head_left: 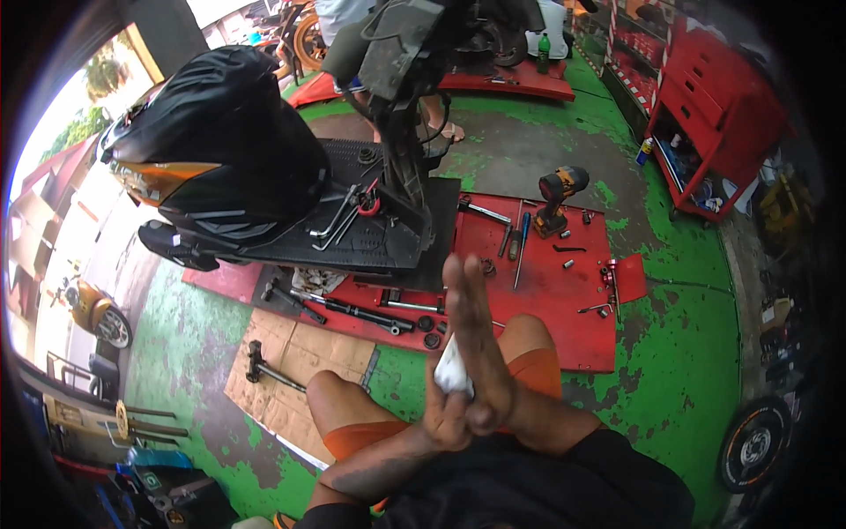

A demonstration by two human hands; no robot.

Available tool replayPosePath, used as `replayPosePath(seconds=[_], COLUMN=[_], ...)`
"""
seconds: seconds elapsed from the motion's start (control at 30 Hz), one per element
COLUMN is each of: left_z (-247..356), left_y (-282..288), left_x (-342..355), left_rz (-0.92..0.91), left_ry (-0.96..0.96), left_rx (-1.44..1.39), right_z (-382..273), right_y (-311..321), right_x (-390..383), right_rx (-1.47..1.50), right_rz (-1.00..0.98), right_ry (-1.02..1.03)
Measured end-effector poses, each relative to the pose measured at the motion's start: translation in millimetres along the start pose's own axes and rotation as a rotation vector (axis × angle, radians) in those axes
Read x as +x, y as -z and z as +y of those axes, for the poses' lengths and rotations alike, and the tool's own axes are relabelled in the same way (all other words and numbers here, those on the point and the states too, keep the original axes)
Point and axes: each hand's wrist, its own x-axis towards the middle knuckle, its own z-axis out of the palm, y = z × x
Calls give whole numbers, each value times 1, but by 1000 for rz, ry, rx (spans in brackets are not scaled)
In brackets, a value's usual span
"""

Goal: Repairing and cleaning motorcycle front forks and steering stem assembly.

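My two hands meet palm to palm above my knees. My right hand (480,348) is flat, its fingers stretched out and pointing away from me. Against it lies my left hand (447,421), thumb showing, the rest of its fingers mostly hidden. A crumpled white cloth or paper (452,370) sits between the palms, held by the left hand. Beyond them is a partly stripped scooter, its rear under a black cover (238,141). Wrenches and a red-handled tool (368,204) rest on its black footboard (370,242).
Under the scooter lies a red platform (564,304) carrying a cordless drill (555,198), screwdrivers, sockets and black fork tubes (366,314). A hammer (264,366) rests on cardboard (344,348) at left. A red tool cabinet (705,97) and a wheel (755,445) stand at right; people are at the back.
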Motion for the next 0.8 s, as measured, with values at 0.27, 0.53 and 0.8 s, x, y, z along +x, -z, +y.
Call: replayPosePath(seconds=[0.27,0.53,0.8], left_z=[8,-23,-40], left_y=[34,35,50], left_x=[19,48,7], left_rz=[-4,219,-840], left_ry=[515,-2,-332], left_rx=[-971,-160,886], right_z=[-41,-5,39], right_y=[11,-5,44], right_x=[22,-5,-63], right_rx=[58,293,164], right_rz=[22,-235,-950], right_ry=[64,-60,-382])
